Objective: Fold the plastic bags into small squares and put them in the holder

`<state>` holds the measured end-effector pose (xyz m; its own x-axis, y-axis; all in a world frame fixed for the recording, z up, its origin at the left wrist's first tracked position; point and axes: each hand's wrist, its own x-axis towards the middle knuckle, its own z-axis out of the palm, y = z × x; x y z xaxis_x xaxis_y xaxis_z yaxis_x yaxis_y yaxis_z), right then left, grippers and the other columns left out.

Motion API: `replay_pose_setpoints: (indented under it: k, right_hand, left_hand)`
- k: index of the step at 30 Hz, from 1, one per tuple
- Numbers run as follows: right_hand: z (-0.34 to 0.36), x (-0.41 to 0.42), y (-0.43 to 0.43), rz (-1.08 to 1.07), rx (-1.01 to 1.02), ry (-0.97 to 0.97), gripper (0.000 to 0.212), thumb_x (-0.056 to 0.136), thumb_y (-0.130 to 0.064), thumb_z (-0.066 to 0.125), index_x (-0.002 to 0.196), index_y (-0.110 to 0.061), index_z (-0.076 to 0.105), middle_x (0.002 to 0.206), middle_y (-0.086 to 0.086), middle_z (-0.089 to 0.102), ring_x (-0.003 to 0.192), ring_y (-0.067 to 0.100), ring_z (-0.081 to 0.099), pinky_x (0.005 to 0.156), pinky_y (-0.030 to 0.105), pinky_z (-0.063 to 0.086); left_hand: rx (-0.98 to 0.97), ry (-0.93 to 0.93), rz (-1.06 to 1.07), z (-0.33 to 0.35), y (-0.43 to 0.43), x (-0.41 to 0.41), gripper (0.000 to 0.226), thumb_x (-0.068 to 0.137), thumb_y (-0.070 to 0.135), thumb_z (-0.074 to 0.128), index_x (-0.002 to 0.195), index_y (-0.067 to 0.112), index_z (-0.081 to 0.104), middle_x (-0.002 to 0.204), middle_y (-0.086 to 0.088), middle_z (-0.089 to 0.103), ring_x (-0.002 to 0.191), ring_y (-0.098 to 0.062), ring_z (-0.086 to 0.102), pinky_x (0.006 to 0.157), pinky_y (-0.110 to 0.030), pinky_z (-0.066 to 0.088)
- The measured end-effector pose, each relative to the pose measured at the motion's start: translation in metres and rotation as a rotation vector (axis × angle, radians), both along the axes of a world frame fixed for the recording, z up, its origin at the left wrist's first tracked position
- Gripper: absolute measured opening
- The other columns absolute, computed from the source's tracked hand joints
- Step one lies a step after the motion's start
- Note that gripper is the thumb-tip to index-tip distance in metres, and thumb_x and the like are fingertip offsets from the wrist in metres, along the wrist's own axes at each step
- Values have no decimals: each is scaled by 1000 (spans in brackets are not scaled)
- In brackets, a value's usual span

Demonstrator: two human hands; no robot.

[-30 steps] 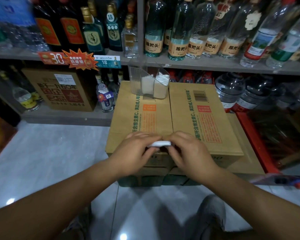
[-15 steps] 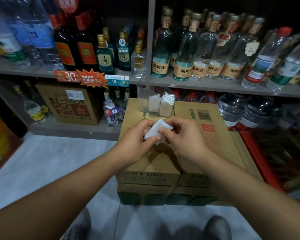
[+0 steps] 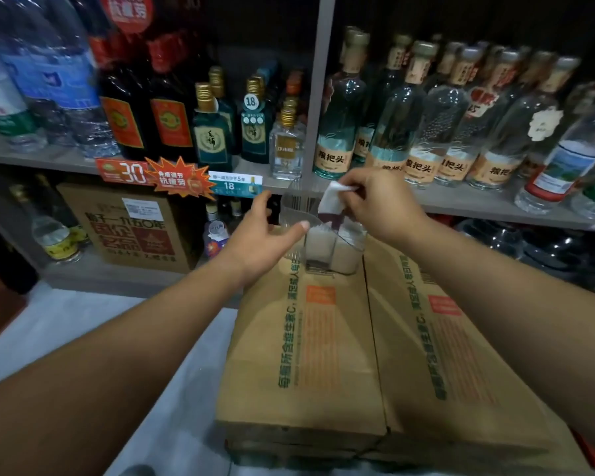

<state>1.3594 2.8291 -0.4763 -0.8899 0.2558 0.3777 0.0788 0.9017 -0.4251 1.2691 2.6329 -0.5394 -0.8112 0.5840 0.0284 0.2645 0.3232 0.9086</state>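
Note:
A clear plastic holder (image 3: 291, 214) stands at the far end of two cardboard boxes (image 3: 303, 355), with white folded bags (image 3: 318, 240) standing inside its compartments. My right hand (image 3: 375, 204) pinches a small white folded plastic bag (image 3: 331, 201) and holds it just above the holder's opening, its lower corner dipping in. My left hand (image 3: 261, 235) is at the holder's left side, thumb and fingers spread around its near rim; whether they grip it is unclear.
Behind the holder runs a grey shelf (image 3: 461, 201) lined with glass liquor bottles (image 3: 419, 132) and price tags (image 3: 172, 176). A brown carton (image 3: 131, 225) sits on the lower shelf at left. Pale floor tiles (image 3: 83, 331) lie left of the boxes.
Both hands lifted the folded bag off the box top and moved forward. The left hand let go of it and went to the holder; the right hand carried it over the opening.

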Motion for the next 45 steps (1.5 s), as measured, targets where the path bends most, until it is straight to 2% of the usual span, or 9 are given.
replay_pose_setpoints:
  k: [6,10,16,22,25,29,38,41,45]
  right_hand:
    - [-20,-19,5,140,257,-30,16,88,-4,63,100,-12,71,92,3,70,83,20,65,76,44,55]
    - [-27,-28,8,134,302,-101,9,90,-12,64,96,-15,70,89,0,67,87,20,60,73,39,50]
    - [-22,-24,13,119,-35,-331,7,97,-19,60,99,-26,59,94,-9,63,90,13,61,74,33,51]
    - [-15,-5,0,147,-52,-482,26,92,-23,59,118,-23,61,104,-7,61,101,15,56,81,31,47]
    - [-28,5,-3,122,121,-404,33,88,-34,66,120,-28,58,91,-11,52,103,17,42,80,33,34]
    - [-45,1,-4,61,266,-255,25,87,-42,65,107,-32,55,85,-9,47,99,18,37,79,33,23]
    - [-50,-4,-8,45,343,-205,22,87,-45,60,101,-28,58,94,-10,58,94,16,34,79,35,22]
    - [-55,-1,-8,44,331,-138,23,89,-40,59,108,-27,55,89,-11,53,92,15,33,78,34,23]
    - [-55,-2,-7,100,358,-176,15,90,-41,55,91,-26,50,75,-11,47,93,19,39,79,36,27]
  left_hand:
    - [84,16,-32,-18,18,-8,88,83,63,70,154,42,23,145,12,53,130,-11,54,111,-44,45]
    - [127,34,-26,-23,26,-7,61,88,58,68,141,48,39,127,24,63,119,-2,60,107,-43,49]
    - [154,87,31,-29,30,-4,67,80,69,63,139,44,44,125,24,64,118,0,60,105,-43,50]
    - [166,67,60,-33,32,-3,58,79,70,65,130,54,43,123,24,64,116,-3,62,102,-44,52]
    - [175,59,65,-33,32,-1,52,79,69,65,124,61,41,120,23,66,112,-2,64,98,-44,55]
    - [202,38,62,-35,33,0,52,79,68,66,125,50,47,121,21,67,111,-3,65,97,-44,56]
    - [240,36,54,-41,35,-4,59,81,65,68,132,42,51,124,18,68,114,-7,66,98,-48,54]
    - [216,47,66,-42,35,-5,52,81,66,67,126,47,52,122,21,68,112,-4,66,99,-46,54]
    - [193,74,90,-41,35,-2,48,80,68,64,122,45,54,115,22,69,107,0,66,97,-44,55]
